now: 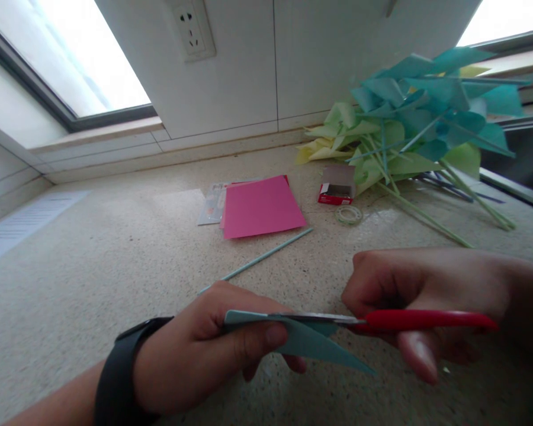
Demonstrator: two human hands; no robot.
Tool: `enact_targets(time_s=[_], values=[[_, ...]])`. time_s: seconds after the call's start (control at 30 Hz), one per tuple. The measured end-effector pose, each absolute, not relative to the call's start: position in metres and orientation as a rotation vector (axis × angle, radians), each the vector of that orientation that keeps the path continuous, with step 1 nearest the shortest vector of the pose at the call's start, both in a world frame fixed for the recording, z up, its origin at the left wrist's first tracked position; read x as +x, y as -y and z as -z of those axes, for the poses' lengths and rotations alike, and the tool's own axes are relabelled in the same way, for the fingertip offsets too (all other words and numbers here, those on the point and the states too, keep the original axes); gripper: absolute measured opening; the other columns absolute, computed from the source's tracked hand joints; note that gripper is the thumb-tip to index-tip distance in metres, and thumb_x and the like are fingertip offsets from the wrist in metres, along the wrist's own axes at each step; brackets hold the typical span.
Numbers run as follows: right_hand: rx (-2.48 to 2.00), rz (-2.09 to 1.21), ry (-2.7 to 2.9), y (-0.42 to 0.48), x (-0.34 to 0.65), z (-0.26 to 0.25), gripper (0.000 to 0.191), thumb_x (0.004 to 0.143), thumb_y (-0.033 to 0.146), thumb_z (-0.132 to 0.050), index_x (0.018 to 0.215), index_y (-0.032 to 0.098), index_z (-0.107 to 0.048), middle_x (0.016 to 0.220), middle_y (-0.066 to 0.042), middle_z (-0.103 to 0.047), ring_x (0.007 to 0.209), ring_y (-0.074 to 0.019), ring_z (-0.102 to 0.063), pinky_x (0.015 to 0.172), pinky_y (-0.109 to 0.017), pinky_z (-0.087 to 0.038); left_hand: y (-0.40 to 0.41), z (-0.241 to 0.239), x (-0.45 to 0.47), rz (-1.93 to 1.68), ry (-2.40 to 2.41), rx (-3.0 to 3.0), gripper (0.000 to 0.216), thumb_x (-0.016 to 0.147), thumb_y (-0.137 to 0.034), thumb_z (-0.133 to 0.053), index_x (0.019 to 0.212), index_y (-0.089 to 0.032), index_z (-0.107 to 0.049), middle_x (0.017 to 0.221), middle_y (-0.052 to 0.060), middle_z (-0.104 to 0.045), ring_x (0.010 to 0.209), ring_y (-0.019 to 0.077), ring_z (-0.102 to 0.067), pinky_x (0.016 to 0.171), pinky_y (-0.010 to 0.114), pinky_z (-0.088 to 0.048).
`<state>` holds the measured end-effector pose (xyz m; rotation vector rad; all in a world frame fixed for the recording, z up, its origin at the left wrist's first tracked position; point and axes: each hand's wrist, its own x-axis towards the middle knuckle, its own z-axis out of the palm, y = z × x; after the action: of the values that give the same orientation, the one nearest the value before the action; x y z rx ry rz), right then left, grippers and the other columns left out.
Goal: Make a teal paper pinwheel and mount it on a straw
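Observation:
My left hand (222, 349) is closed around a folded piece of light blue paper (315, 343), thumb on top, with a pointed flap reaching to the right. A black band circles that wrist. My right hand (408, 296) grips red-handled scissors (421, 320), whose blades point left and lie along the paper's upper edge, touching it. Part of the paper is hidden by my fingers. Just beyond my left hand, a thin pale blue stick (270, 253) lies slantwise on the countertop (160, 260).
Pink paper sheets (264, 207) lie stacked behind the stick. Right of them are a small open red box (336, 192) and a roll of tape (349, 215). Blue, green and yellow paper pinwheels (430, 112) fill the back right. A printed sheet (24, 222) lies far left.

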<state>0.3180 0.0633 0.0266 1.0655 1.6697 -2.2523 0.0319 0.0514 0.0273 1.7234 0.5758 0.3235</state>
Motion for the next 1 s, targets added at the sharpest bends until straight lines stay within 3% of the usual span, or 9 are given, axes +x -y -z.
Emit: enact_targets(time_s=[0.2, 0.33, 0.47, 0.57, 0.77, 1.0], values=[[1.029, 2.296, -1.685, -0.066, 0.318, -0.022, 0.051, 0.061, 0.064, -0.085, 0.071, 0.019, -0.062, 0.048, 0.005, -0.055, 0.037, -0.0105, -0.047, 0.032, -0.019, -0.03, -0.053, -0.029, 0.035, -0.316, -0.582, 1.693, 0.054, 0.103, -0.048, -0.045, 0.097, -0.007, -0.079, 0.07, 0.008, -0.067, 0.056, 0.0119, -0.05, 0.053, 0.023, -0.04], [1.01, 2.293, -1.724, -0.064, 0.32, -0.025, 0.049, 0.067, 0.063, -0.083, 0.076, 0.02, -0.063, 0.049, 0.007, -0.054, 0.04, -0.0099, -0.048, 0.034, -0.018, -0.037, -0.052, -0.028, 0.034, -0.334, -0.563, 1.651, 0.053, 0.103, -0.049, -0.045, 0.101, -0.008, -0.079, 0.08, 0.012, -0.073, 0.06, 0.0122, -0.054, 0.057, 0.022, -0.044], [0.985, 2.336, -1.697, -0.065, 0.321, -0.027, 0.042, 0.07, 0.056, -0.085, 0.074, 0.02, -0.063, 0.048, 0.007, -0.053, 0.04, -0.0096, -0.048, 0.034, -0.017, -0.038, -0.046, -0.022, 0.028, -0.453, -0.585, 1.465, 0.041, 0.101, -0.052, -0.05, 0.132, -0.031, -0.066, 0.099, 0.008, -0.077, 0.07, 0.0121, -0.06, 0.057, 0.017, -0.047], [0.993, 2.35, -1.668, -0.068, 0.321, -0.027, 0.042, 0.069, 0.053, -0.086, 0.073, 0.019, -0.062, 0.048, 0.006, -0.054, 0.039, -0.0092, -0.048, 0.034, -0.016, -0.038, -0.042, -0.019, 0.024, -0.521, -0.674, 1.475, 0.035, 0.101, -0.05, -0.05, 0.133, -0.042, -0.063, 0.091, 0.002, -0.075, 0.068, 0.0099, -0.059, 0.058, 0.013, -0.047], [0.992, 2.362, -1.599, -0.068, 0.318, -0.027, 0.048, 0.068, 0.059, -0.084, 0.073, 0.018, -0.06, 0.047, 0.006, -0.054, 0.037, -0.007, -0.046, 0.033, -0.014, -0.039, -0.041, -0.021, 0.027, -0.56, -0.665, 1.536, 0.035, 0.102, -0.048, -0.048, 0.119, -0.031, -0.074, 0.083, 0.005, -0.071, 0.063, 0.0101, -0.057, 0.053, 0.014, -0.046], [1.022, 2.399, -1.514, -0.065, 0.317, -0.028, 0.041, 0.071, 0.051, -0.084, 0.074, 0.017, -0.062, 0.047, 0.006, -0.055, 0.036, -0.0055, -0.046, 0.034, -0.012, -0.04, -0.042, -0.021, 0.028, -0.509, -0.687, 1.561, 0.042, 0.103, -0.051, -0.045, 0.124, -0.028, -0.072, 0.083, 0.006, -0.069, 0.064, 0.0107, -0.057, 0.052, 0.015, -0.046]])
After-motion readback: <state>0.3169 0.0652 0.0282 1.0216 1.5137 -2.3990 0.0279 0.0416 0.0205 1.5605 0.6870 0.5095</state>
